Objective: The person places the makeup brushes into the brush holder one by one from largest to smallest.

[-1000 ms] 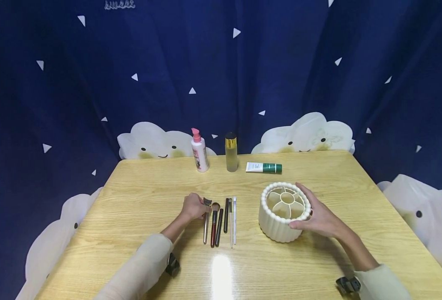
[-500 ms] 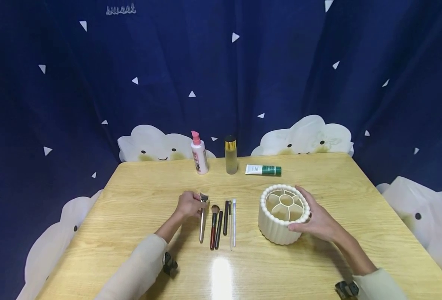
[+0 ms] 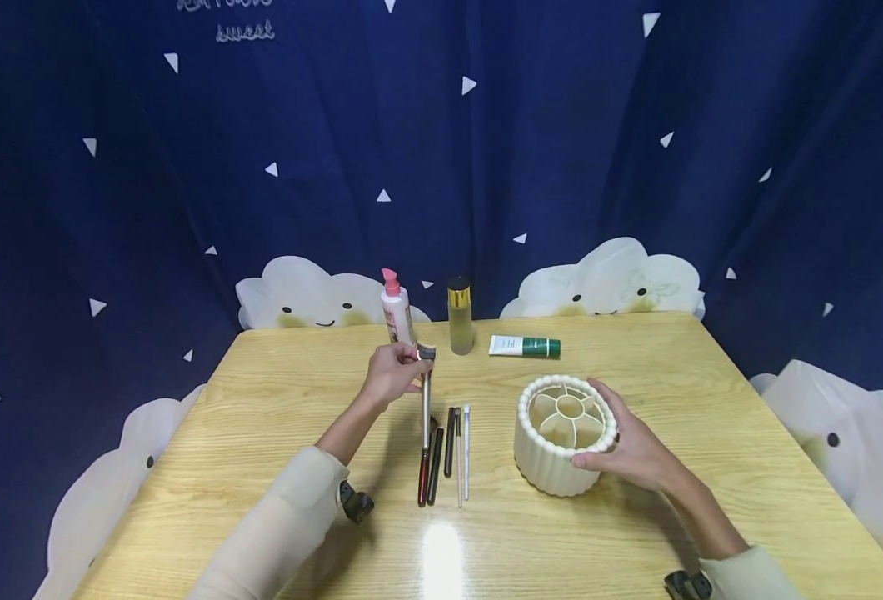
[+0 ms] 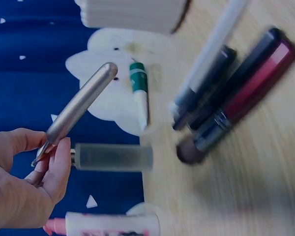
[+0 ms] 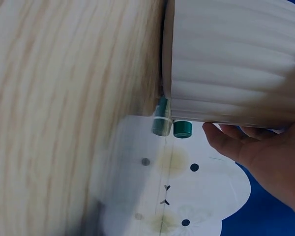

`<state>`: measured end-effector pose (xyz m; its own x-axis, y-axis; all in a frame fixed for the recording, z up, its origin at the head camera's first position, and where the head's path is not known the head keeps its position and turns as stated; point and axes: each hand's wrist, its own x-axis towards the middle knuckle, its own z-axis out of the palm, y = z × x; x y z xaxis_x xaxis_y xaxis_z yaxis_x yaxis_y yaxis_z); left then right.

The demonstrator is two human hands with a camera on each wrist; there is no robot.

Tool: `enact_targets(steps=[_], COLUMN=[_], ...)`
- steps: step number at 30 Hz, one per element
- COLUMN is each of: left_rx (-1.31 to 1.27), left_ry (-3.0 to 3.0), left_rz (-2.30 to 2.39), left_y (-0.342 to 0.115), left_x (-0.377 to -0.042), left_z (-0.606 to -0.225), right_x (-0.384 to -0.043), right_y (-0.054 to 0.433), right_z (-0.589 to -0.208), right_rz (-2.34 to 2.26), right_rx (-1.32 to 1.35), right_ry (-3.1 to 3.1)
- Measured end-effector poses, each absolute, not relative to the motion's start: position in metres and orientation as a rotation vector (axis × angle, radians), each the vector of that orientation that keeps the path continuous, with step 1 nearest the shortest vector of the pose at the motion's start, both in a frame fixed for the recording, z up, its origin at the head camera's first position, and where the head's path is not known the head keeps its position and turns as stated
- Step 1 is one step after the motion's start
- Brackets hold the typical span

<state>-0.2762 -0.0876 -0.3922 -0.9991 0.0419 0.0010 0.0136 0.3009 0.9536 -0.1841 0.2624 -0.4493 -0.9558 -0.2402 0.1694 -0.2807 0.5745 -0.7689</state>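
Note:
My left hand point(image 3: 391, 375) pinches a makeup brush point(image 3: 426, 408) near its dark head, with the silver handle hanging down over the table. In the left wrist view, thumb and fingers meet at the metal neck of that brush point(image 4: 81, 105). Beneath it lie a red-handled brush point(image 3: 422, 485), two black sticks point(image 3: 436, 471), a thin brush point(image 3: 459, 471) and a pale lilac one point(image 3: 467, 454). My right hand point(image 3: 632, 448) grips the side of a round cream ribbed organizer point(image 3: 550, 468), thumb at its beaded rim. Several dividers inside it fan out around a central ring.
At the back of the wooden table point(image 3: 291, 375) stand a white bottle with a pink pump point(image 3: 396, 312) and a clear bottle with a gold and black cap point(image 3: 460, 325). A green and white tube point(image 3: 524, 346) lies right of them. A dark blue curtain point(image 3: 441, 150) hangs behind.
My left hand has picked the silver brush off the table, lifting it and carrying it to the right above the other brushes. My right hand keeps its hold on the organizer.

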Motion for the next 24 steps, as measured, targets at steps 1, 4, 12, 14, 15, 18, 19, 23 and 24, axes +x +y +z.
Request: enact_targets(steps=[1,4,12,14,15,18,19,23,24], left_rx=[0.070,0.115,0.263,0.284,0.296,0.320,0.329,0.361,0.373], left_ry=[2.508,2.479,2.355,2.309,2.287,2.208,2.191,2.148,2.145], left_rz=[1.859,1.909,2.051,2.088,2.104,2.182,2.209,2.315,2.334], left_y=[-0.084,-0.072,-0.036,-0.027,-0.023,-0.012,-0.008,0.003,0.005], left_x=[-0.276,-0.275,-0.275,-0.276,-0.276,-0.276,-0.276,-0.277,-0.277], left_z=[-0.391,-0.388,-0.371,-0.367,-0.364,-0.358,-0.357,-0.350,-0.349], right_x=[-0.184,-0.183,-0.184,-0.184,-0.183,-0.182,-0.182,-0.182,-0.182], right_y=[0.262,0.261,0.259,0.259,0.259,0.259,0.259,0.260,0.260], right_z=[-0.450,-0.449,-0.446,-0.445,-0.444,-0.444,-0.443,-0.445,-0.446], right_rz=[1.352,1.355,1.367,1.363,1.363,1.362,1.360,1.365,1.363], right_rx=[0.453,0.453,0.449,0.450,0.451,0.455,0.454,0.469,0.472], right_ry=[-2.748,-2.750,-2.741,-2.741,-2.739,-2.737,-2.736,-2.729,-2.728])
